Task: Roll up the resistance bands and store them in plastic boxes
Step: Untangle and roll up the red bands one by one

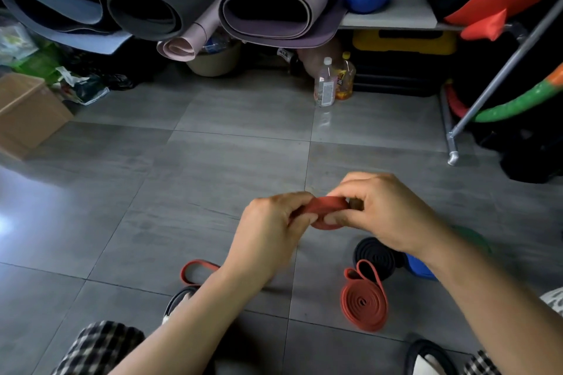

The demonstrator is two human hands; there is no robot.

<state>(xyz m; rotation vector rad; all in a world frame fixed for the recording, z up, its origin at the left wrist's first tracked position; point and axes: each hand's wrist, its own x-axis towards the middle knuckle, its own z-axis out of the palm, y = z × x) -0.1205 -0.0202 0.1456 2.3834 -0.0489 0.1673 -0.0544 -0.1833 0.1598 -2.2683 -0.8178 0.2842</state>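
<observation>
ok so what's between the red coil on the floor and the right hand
In the head view, the black coil lies between the red coil and the right hand, which grips the red band. Its edge sits under the red coil's loose end.

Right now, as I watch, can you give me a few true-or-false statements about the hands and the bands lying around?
1. The left hand and right hand both grip a red band. True.
2. A coiled red band lies on the floor. True.
3. The coiled black band sits in a plastic box. False: it lies on the floor, with no box around it.
4. The yoga mats lie spread flat on the floor. False: they are rolled up and stacked above the floor.
</observation>
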